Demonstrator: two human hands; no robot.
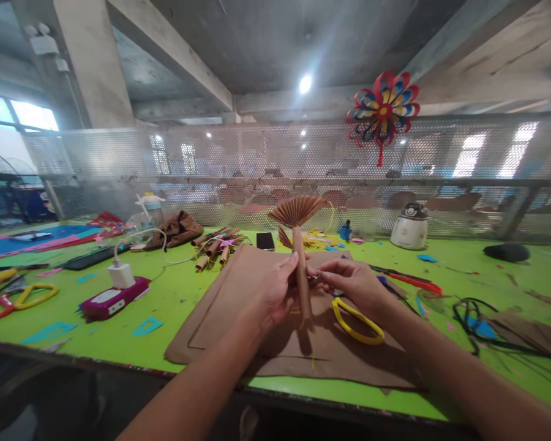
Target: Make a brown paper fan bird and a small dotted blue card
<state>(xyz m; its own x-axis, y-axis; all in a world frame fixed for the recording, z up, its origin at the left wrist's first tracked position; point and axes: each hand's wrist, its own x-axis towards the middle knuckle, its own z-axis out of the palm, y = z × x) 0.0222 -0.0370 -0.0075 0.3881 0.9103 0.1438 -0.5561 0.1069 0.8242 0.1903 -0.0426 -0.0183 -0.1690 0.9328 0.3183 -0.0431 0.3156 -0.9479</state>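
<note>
My left hand (278, 293) is closed around a rolled brown paper tube (302, 282), held upright above brown paper sheets (229, 294). A pleated brown paper fan (298, 211) spreads out at the tube's top, with a smaller folded piece at its left. Fingers pinched, my right hand (351, 280) is at the tube's right side; what it grips is small and dark, too small to make out. Yellow-handled scissors (358, 324) lie on the paper below my right hand. Thin yellow string hangs at the tube's lower end.
On the green table (165, 343), a purple power strip (114, 300) and more scissors (27, 297) lie left. Brown paper rolls (218, 245) and a black phone (265, 241) are behind the paper. A white jar (409, 226), red-handled tool (413, 280) and black cords (475, 318) are right.
</note>
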